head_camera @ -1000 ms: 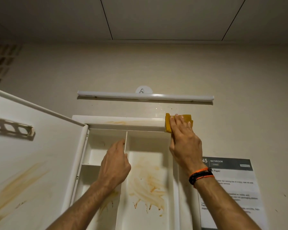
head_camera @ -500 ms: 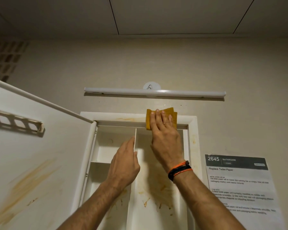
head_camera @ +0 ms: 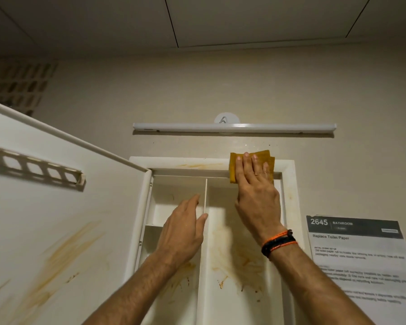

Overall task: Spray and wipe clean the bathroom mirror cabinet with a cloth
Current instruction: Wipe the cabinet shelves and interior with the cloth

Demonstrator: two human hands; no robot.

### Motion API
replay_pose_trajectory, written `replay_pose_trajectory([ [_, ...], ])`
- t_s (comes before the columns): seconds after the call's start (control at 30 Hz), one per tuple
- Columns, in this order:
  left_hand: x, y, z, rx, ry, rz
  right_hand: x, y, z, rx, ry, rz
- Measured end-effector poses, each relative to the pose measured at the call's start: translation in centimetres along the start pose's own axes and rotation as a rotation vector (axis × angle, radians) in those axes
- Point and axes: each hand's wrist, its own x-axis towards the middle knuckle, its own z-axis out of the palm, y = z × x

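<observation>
The white wall cabinet (head_camera: 288, 184) hangs open, its door (head_camera: 56, 219) swung out to the left. Brown smears mark the door's inside, the back panel and the top frame (head_camera: 197, 165). My right hand (head_camera: 256, 195) presses a folded yellow cloth (head_camera: 232, 170) flat against the top frame, right of centre. My left hand (head_camera: 185, 228) rests on the vertical divider (head_camera: 206, 191) inside the cabinet, fingers straight, holding nothing. No spray bottle is in view.
A white tube light (head_camera: 234, 127) is fixed to the wall just above the cabinet. A printed paper sheet (head_camera: 361, 259) hangs on the wall to the cabinet's right. A small rack (head_camera: 38, 167) is mounted on the door's inside.
My right hand slid the cloth left along the top frame, from its right corner to right of centre. My left hand stayed on the divider.
</observation>
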Motion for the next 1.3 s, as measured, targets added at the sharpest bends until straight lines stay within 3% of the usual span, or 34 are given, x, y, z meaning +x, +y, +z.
replay_pose_trajectory([
  [0.23, -2.1, -3.6, -2.0, 0.256, -0.105, 0.016, 2.2, -6.6, 3.2, -0.023, -0.061, -0.19],
  [0.4, -3.0, -5.0, -2.5, 0.386, -0.146, 0.082, 2.2, -5.7, 2.9, -0.028, -0.094, -0.239],
  [0.6, -3.4, -5.6, -1.9, 0.385, -0.171, 0.071, 0.4, -1.8, 1.1, 0.043, 0.009, -0.152],
  [0.77, -3.5, -6.1, -1.8, 0.411, -0.181, 0.096, 0.9, -3.8, 1.9, 0.021, -0.006, -0.112],
  [1.07, -3.7, -6.2, -2.1, 0.437, -0.155, 0.156, 4.8, -11.7, 4.8, -0.06, -0.161, -0.363],
  [1.3, -3.6, -6.5, -1.9, 0.438, -0.123, 0.182, 3.4, -7.0, 3.3, -0.029, -0.135, -0.399],
])
